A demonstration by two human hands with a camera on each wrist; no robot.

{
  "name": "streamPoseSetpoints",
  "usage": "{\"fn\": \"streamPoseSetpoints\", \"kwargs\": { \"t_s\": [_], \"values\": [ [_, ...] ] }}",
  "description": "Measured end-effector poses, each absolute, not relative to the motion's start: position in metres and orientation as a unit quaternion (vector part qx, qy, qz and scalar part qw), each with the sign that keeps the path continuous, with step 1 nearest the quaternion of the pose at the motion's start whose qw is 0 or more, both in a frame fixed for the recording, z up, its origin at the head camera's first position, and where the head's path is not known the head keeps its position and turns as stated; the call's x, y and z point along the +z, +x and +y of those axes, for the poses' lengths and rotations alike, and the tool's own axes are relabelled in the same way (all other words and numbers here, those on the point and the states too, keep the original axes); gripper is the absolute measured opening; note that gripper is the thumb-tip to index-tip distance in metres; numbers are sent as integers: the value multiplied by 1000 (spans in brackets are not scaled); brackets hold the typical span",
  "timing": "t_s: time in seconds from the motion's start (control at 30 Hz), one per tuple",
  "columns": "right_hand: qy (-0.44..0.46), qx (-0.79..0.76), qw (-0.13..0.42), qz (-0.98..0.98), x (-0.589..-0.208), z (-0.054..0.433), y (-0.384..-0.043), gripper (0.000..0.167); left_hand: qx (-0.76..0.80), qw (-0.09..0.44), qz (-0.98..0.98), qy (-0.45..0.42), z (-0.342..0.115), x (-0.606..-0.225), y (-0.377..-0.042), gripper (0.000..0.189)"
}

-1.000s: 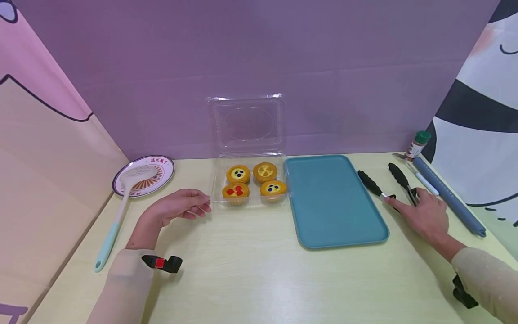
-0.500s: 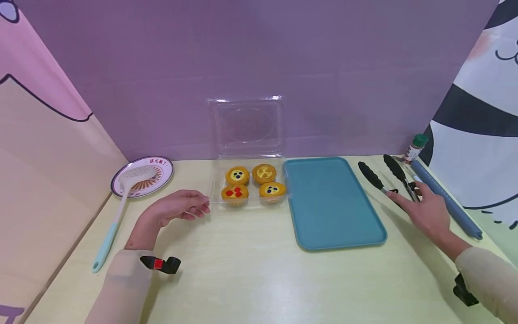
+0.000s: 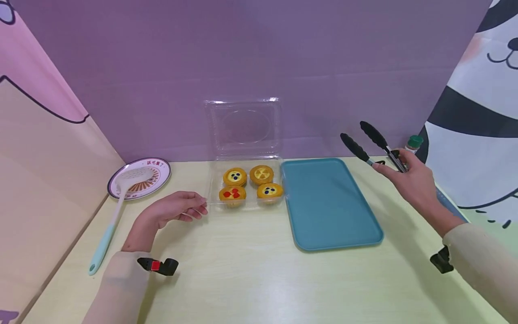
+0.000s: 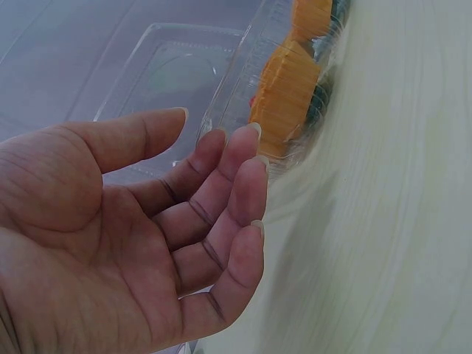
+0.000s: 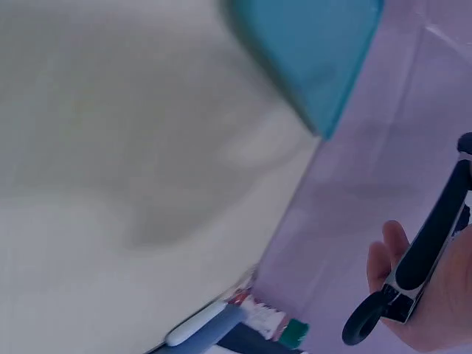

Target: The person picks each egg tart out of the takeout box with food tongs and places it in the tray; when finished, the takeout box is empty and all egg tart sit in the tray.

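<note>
My right hand (image 3: 409, 180) grips a pair of tongs (image 3: 395, 158) with black tips spread apart, held up beyond the blue tray's right side. In the right wrist view the tongs' black handle (image 5: 431, 236) and end loop lie across the palm. A clear plastic box (image 3: 247, 131), lid raised, holds several egg tarts (image 3: 261, 174) with blue, red and yellow toppings. At the box's near left corner is my left hand (image 3: 178, 208), fingers loosely bent and thumb apart from them. Its fingertips (image 4: 249, 177) overlap the box edge in the left wrist view.
A blue tray (image 3: 333, 207) lies right of the box. At left, a white skimmer (image 3: 106, 243) rests its head on a patterned plate (image 3: 163, 173). A green-capped bottle (image 3: 414, 142) and a blue roll (image 3: 449, 207) sit at the right. A purple backdrop rises behind.
My right hand has lifted the tongs off the table and moved them up and to the left. My left hand has stayed by the box.
</note>
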State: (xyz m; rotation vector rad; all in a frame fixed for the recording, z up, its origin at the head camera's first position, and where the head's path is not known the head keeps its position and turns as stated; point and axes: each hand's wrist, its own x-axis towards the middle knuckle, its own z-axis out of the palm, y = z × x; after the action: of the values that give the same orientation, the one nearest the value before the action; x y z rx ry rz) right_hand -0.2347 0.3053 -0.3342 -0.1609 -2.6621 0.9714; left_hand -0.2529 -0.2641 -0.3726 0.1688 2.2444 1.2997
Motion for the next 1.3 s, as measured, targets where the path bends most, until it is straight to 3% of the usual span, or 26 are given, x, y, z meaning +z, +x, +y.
{"fn": "streamPoseSetpoints", "kwargs": {
  "t_s": [0.23, 0.83, 1.3],
  "values": [
    [-39, 341, 157, -926, -318, 281, -245, 78, 485, 268, 830, 66, -265, -373, -251, 45],
    [35, 315, 200, -927, -313, 203, -266, 44, 482, 270, 831, 60, -265, -373, -250, 45],
    [93, 275, 134, -947, -318, 158, -264, 49, 480, 269, 832, 64, -263, -370, -251, 44]
  ]
}}
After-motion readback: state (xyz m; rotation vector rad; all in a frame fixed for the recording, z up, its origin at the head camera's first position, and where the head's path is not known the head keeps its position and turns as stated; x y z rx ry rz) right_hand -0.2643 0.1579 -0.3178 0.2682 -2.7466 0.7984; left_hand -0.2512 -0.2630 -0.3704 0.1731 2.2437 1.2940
